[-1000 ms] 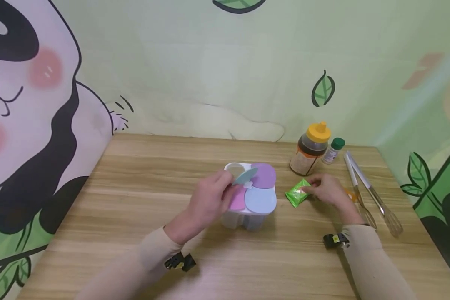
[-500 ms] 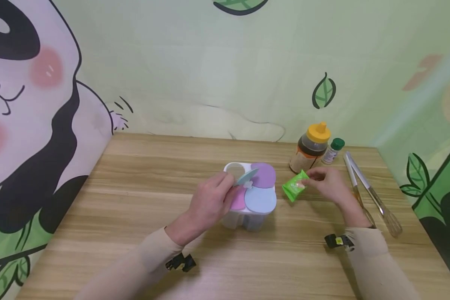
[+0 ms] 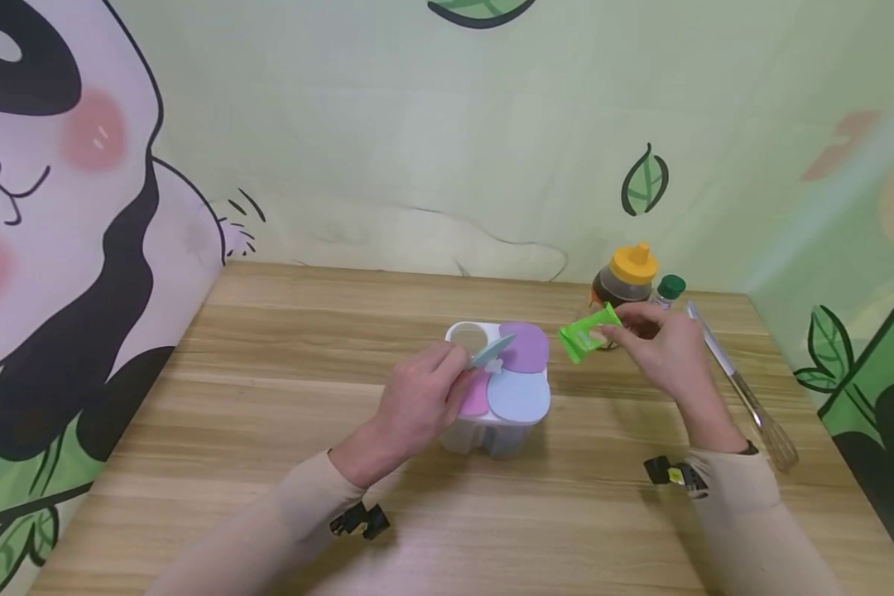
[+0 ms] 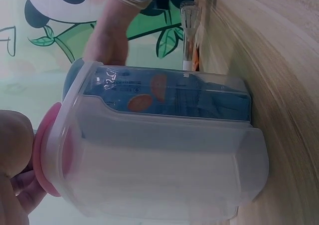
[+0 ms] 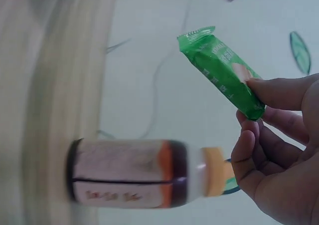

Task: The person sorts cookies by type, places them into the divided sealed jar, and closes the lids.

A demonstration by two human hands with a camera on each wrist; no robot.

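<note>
A clear four-compartment storage box (image 3: 508,443) with pastel flip lids stands upright on the table. My left hand (image 3: 420,397) pinches its teal lid (image 3: 494,351), tilted up from the back-left compartment, whose round mouth shows. The purple lid (image 3: 527,348), pink lid (image 3: 473,396) and blue lid (image 3: 518,396) lie flat. Through the box wall, the left wrist view shows a blue printed packet (image 4: 199,95) in one compartment. To the right of the box, my right hand (image 3: 674,352) pinches a small green snack packet (image 5: 219,68) by one end, raised above the table.
Behind the right hand stands a sauce bottle (image 3: 626,281) with a yellow cap. Beside it is a small green-capped bottle (image 3: 670,290). A whisk (image 3: 760,414) lies along the right side of the table (image 3: 305,348), and a painted wall (image 3: 358,149) rises at the back.
My right hand has lifted the green snack packet off the table and brought it up toward the sauce bottle. The left hand keeps the teal lid raised, nearly still.
</note>
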